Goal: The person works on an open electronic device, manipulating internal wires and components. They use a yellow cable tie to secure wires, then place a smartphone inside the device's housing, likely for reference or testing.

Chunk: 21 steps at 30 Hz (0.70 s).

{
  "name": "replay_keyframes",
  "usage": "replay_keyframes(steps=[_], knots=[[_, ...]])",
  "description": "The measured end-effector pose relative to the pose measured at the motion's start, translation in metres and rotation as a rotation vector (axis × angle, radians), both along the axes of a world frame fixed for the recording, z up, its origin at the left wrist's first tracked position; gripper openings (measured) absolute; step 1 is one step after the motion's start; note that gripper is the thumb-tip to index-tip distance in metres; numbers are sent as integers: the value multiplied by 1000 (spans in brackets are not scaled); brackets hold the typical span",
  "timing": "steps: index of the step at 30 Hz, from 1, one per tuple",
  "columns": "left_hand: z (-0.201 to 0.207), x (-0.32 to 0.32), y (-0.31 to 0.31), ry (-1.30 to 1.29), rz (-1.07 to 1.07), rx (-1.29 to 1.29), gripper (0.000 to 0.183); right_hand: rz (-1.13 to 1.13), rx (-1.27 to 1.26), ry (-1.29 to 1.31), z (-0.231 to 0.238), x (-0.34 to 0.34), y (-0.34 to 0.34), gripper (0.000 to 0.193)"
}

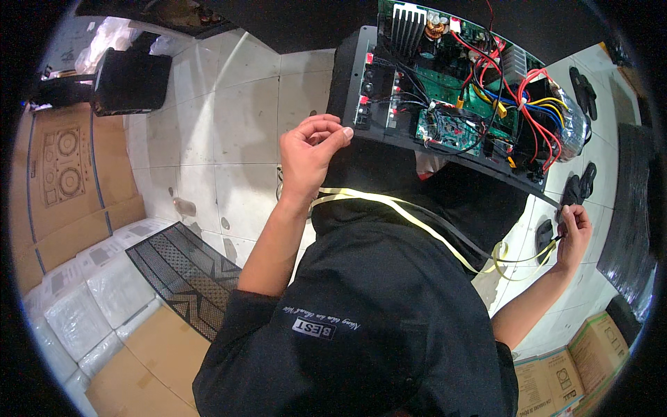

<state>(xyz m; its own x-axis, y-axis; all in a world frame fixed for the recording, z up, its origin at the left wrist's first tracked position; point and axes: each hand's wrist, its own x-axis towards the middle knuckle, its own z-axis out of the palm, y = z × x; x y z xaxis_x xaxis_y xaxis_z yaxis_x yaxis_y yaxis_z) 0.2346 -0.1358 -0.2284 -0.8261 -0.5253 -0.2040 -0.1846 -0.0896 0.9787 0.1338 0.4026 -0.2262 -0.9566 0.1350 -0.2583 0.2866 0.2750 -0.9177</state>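
Note:
A black panel [361,62] carrying green circuit boards [455,128], a finned heat sink [408,24] and red, yellow and blue wires [535,118] is held tilted in front of my black shirt. My left hand [313,149] pinches the panel's lower left corner. My right hand [573,233] is below the panel's right end, its fingers closed on a thin yellow cable [517,260] that loops down from it. A pale yellow strip [389,203] runs across my chest from the left wrist toward that cable.
White floor tiles [229,118] lie below. On the left are a black perforated grille [184,274], a flat cardboard box [62,181], white foam blocks [76,309] and a black cabinet [132,82]. Black sandals [582,90] and cardboard boxes [577,379] sit on the right.

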Motion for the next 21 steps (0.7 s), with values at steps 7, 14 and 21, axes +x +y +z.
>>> replay_keyframes(steps=[7, 14, 21], knots=[[4, -1, -1, -38, -24, 21, 14, -8, -33, 15, 3, 0, -1, 14], [6, -2, -2, -66, -34, 41, 16, 0, -31, 20, 3, 1, 0, 13], [-3, -4, -6, -56, -19, 105, 28, -21, -16, 17, 6, 0, -5, 13]])
